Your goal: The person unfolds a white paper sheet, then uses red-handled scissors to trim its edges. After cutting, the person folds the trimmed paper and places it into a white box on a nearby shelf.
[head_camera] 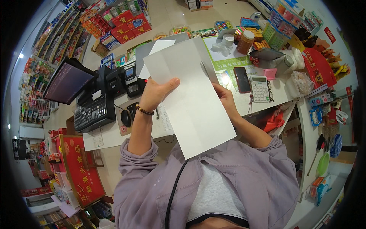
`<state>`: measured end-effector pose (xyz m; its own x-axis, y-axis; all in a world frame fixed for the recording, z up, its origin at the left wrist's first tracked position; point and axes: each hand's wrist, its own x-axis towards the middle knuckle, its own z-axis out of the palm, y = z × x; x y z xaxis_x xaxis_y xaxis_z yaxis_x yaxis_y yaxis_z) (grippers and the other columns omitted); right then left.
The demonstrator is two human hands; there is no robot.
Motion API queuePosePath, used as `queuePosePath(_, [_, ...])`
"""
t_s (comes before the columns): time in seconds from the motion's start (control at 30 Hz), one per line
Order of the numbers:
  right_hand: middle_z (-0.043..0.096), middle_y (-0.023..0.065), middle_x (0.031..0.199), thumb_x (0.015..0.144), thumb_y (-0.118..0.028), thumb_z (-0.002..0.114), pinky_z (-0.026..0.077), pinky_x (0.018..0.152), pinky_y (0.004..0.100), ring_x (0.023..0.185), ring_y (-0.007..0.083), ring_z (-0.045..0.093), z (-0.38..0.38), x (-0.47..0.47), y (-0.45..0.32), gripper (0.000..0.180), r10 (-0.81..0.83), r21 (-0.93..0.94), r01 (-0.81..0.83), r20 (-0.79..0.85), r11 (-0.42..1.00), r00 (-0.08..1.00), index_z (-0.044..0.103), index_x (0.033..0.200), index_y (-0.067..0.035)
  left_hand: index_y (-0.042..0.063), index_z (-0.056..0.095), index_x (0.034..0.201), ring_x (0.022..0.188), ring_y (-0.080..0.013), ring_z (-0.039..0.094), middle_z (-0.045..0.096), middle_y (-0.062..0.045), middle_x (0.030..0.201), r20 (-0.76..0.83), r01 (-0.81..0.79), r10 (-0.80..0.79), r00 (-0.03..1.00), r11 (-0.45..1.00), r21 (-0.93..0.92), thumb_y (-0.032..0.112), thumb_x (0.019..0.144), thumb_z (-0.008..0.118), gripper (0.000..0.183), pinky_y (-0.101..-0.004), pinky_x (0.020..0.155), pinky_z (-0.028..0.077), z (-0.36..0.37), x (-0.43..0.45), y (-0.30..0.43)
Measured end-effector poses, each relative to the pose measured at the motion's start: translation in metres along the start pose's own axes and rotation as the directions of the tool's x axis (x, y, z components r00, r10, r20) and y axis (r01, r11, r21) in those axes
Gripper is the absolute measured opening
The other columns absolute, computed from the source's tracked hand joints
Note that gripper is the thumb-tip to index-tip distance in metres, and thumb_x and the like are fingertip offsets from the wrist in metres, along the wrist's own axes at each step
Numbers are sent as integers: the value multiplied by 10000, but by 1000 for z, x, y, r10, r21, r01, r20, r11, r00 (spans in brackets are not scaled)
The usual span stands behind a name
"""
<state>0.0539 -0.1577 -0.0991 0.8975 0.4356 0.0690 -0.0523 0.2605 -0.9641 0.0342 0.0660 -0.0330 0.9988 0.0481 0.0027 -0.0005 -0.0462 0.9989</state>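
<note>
Both hands hold a large white paper sheet (pixel 197 114) in front of my body; a faint crease runs along its length. My left hand (pixel 160 90) grips the sheet's left edge, thumb on top and fingers hidden beneath. At the right edge, my right hand (pixel 224 97) has its fingers curled at and partly behind the paper. Another white sheet (pixel 161 47) shows behind the upper left of the first, over a grey surface. A beaded bracelet (pixel 145 111) circles my left wrist.
On the counter's left are a monitor (pixel 68 81), a black keyboard (pixel 94 113) and a mouse (pixel 125 118). To the right lie a smartphone (pixel 242 80), a white calculator (pixel 259 88) and eyeglasses (pixel 270 91). A lidded jar (pixel 245 43) stands farther back. Stocked shelves flank the counter.
</note>
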Motion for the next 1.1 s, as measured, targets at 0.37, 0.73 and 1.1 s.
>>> queuePosePath(0.37, [642,60,917,865,-98,591,465,694,213,789,81,580,-3,3,3,320,-7,-32,7,-3,999,1000,543,1156,26,-21,541,1110,890,-115,539,580,-44,1002,54,71,-70,996,997,-23,147,794,698,391,-244,771,456,-1,3,-2])
queuePosePath(0.73, [631,66,907,863,-117,592,468,713,229,793,96,577,-7,12,8,316,-32,-50,31,-31,998,999,542,1143,21,-32,499,1164,948,-140,542,560,-74,1059,125,108,-91,988,985,-131,192,779,722,498,-253,823,459,8,4,-9])
queuePosePath(1.1, [640,67,865,855,-94,597,475,663,218,743,82,577,-7,10,10,336,-52,-19,51,-55,999,997,548,1164,28,-24,528,1136,919,-135,556,580,-63,1037,118,128,-115,986,985,-117,189,781,717,455,-252,808,463,10,4,-10])
